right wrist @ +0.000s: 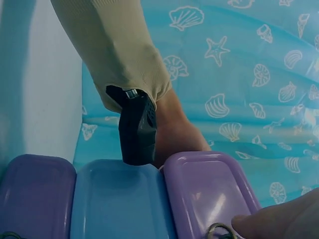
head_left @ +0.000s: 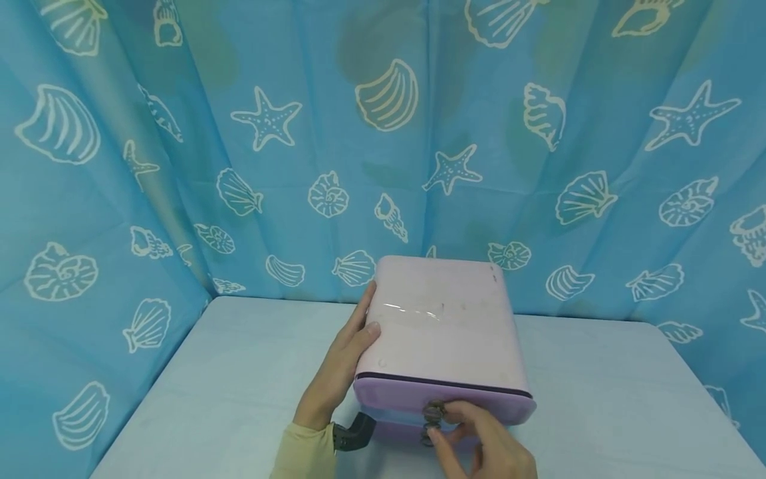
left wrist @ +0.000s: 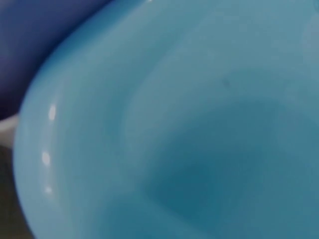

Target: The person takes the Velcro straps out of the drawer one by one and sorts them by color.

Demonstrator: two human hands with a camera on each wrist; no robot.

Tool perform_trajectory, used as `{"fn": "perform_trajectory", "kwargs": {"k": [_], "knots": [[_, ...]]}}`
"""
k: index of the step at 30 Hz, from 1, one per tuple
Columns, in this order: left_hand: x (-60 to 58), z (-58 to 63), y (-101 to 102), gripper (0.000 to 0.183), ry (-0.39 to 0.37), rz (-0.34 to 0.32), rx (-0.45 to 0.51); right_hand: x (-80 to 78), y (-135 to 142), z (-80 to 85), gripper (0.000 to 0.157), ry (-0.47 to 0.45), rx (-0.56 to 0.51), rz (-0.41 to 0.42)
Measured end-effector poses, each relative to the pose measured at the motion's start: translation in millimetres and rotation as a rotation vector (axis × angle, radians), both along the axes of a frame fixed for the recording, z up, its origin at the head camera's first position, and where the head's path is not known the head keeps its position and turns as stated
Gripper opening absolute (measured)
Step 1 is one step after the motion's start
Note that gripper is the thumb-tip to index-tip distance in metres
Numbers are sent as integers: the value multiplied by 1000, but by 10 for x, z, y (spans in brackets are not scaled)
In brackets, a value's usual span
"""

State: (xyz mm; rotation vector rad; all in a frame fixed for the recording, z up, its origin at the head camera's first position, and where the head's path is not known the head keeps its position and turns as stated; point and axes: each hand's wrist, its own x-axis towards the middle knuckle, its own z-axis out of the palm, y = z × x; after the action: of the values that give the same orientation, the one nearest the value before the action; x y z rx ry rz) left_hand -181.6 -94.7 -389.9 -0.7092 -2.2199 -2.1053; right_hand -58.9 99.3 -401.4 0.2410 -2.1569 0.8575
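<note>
A small drawer cabinet (head_left: 443, 319) with a pale pink top stands on the table, its purple and blue drawers facing me. My left hand (head_left: 344, 356) rests along the cabinet's left side, fingers extended and thumb at the top edge. At the front, my right hand (head_left: 493, 446) has its forefinger and thumb at the dark metal knobs (head_left: 432, 412), pinching at the top drawer's knob. In the right wrist view, a fingertip (right wrist: 241, 223) touches the ring-like knob (right wrist: 219, 230) on the purple top drawer (right wrist: 212, 186). A blue drawer (left wrist: 199, 74) fills the left wrist view, blurred.
The pale blue tabletop (head_left: 239, 379) spreads around the cabinet. Behind and to the sides hangs a blue curtain (head_left: 335, 153) with shells and starfish. A black wrist device (head_left: 356, 436) juts from the left sleeve (head_left: 305, 452), close to the cabinet's front left corner.
</note>
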Motion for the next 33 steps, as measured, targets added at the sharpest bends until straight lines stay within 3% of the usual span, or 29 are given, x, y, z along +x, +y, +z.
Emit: {"fn": "perform_trajectory", "kwargs": {"k": [10,16,22,26,33], "knots": [[-9,-12,10,59,-1,-26,35,-30,-17,18,36,-70,-91,-2],[-12,-25,7,59,-3,-31,40,-10,-27,84,23,-244,-184,-15],[-16,-43,-3,61,-4,-41,60,7,0,148,15,-397,-358,67],[-22,-47,-6,61,-17,-40,59,22,7,153,14,-400,-392,102],[-25,-48,-2,61,-27,-25,72,51,-3,134,15,-413,-376,84]]}}
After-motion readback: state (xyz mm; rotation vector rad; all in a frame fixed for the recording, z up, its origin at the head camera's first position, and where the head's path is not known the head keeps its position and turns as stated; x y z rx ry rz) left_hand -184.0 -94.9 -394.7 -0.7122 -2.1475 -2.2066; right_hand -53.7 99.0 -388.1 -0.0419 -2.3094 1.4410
